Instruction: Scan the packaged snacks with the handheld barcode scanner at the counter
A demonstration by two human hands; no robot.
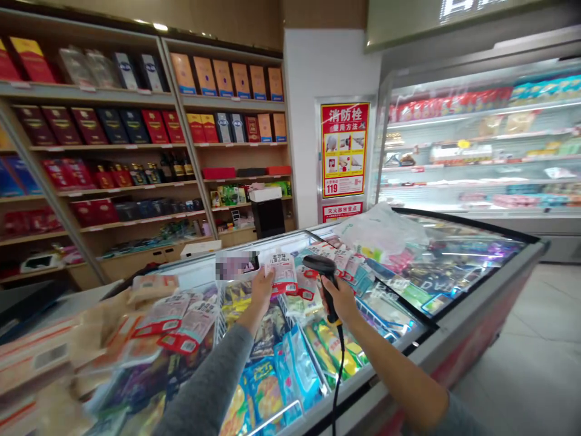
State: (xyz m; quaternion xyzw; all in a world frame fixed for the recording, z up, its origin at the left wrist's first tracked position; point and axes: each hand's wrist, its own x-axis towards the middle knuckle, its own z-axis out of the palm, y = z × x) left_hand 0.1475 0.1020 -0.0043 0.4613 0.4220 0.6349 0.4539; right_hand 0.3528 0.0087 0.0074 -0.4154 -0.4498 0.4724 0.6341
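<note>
- Before you stretches a glass-topped freezer [499,293], packed with bagged goods, among them blue packets [295,369] and yellow-green packets [336,348] near your side.
- On your left lie more red-and-white packets [181,318], next to brown-paper-coloured packages that blur toward the edge of the view; a clear plastic bag [384,233] rests on the freezer's far part.
- Behind it you face wooden shelves [254,103] of boxed goods and bottles, a red and yellow poster [345,151] on the wall, and a lit refrigerated display [563,242] to the right, above a pale floor [521,339].
- Your left hand [261,293] has its fingers pinched closed on the edge of a packet [282,272].
- Your right hand [339,300] is wrapped round the handle of a black scanner [320,264], whose cord [341,357] drops toward you.
- The packet is raised over the freezer, just left of the scanner's head; you can't tell here whether they touch.
- It is flat, white above with dark lettering and red below, with a small barcode near its lower right corner.
</note>
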